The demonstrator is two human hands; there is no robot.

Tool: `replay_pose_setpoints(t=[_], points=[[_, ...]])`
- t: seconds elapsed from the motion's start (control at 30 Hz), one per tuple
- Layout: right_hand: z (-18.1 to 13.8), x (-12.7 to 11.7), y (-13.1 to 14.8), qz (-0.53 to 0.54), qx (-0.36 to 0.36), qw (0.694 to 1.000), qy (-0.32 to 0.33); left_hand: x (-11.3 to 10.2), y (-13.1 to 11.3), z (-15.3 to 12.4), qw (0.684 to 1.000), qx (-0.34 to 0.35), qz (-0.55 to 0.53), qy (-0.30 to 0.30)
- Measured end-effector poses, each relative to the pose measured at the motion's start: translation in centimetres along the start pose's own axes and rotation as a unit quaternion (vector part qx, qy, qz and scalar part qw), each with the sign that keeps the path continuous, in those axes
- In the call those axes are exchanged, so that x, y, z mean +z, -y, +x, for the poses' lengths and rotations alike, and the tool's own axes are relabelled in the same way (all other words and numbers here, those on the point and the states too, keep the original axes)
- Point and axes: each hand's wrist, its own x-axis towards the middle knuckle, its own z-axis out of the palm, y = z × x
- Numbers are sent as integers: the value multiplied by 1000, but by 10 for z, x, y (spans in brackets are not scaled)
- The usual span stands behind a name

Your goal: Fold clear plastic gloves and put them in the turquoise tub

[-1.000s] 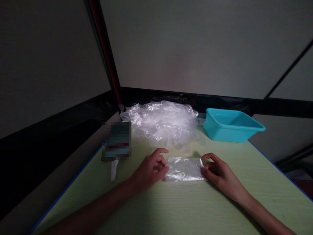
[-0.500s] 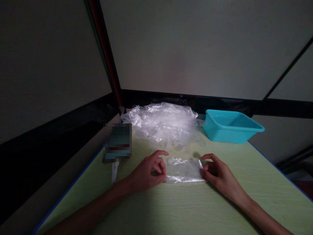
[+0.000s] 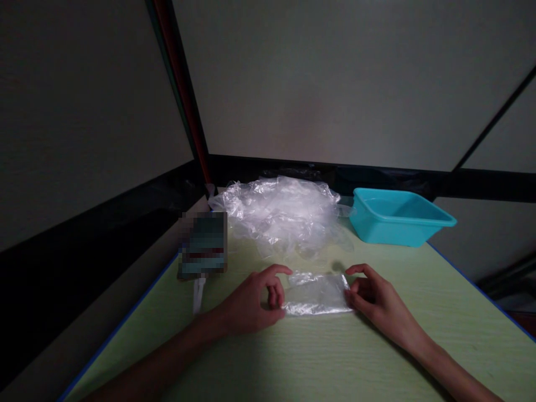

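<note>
A folded clear plastic bag (image 3: 317, 295) lies flat on the table in front of me, roughly a rectangle with shiny creases along its near and far edges. At its left end is my left hand (image 3: 264, 296), forefinger reaching to the far corner and thumb at the near corner, with a gap between them. My right hand (image 3: 372, 298) has its thumb and a curled finger closed at the bag's right edge, while the forefinger arches over the far right corner. Behind the bag spreads a loose heap of crumpled clear plastic (image 3: 285, 212).
A turquoise plastic basin (image 3: 393, 231) stands at the back right of the pale green table (image 3: 318, 363). To the left is a pixelated flat object (image 3: 205, 245) with a white strip (image 3: 198, 295) below it. Panels rise behind the table and on its left.
The left hand's thumb has drawn slightly down and away from its other fingers. The right hand stays at the bag's right edge. The whole view has shifted a little.
</note>
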Motion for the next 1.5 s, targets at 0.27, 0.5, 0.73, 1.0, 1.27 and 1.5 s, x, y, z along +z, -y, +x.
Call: replay_pose_setpoints(t=[0.27, 0.5, 0.73, 1.0, 1.27, 1.5], points=[[1, 0, 1, -1, -6, 1000, -7, -1, 3, 0, 999, -18, 10, 25], [1, -1, 1, 12, -2, 1000, -10, -2, 4, -2, 999, -8, 19, 37], [1, -2, 0, 19, -21, 999, -37, 0, 3, -5, 997, 22, 68, 35], [-1, -1, 2, -115, -43, 992, -41, -2, -1, -8, 989, 63, 132, 25], [-14, 5, 18, -348, -206, 914, 25, -2, 0, -6, 986, 71, 146, 41], [-13, 12, 7, -461, -230, 848, 124, -3, -3, -5, 990, 55, 115, 54]])
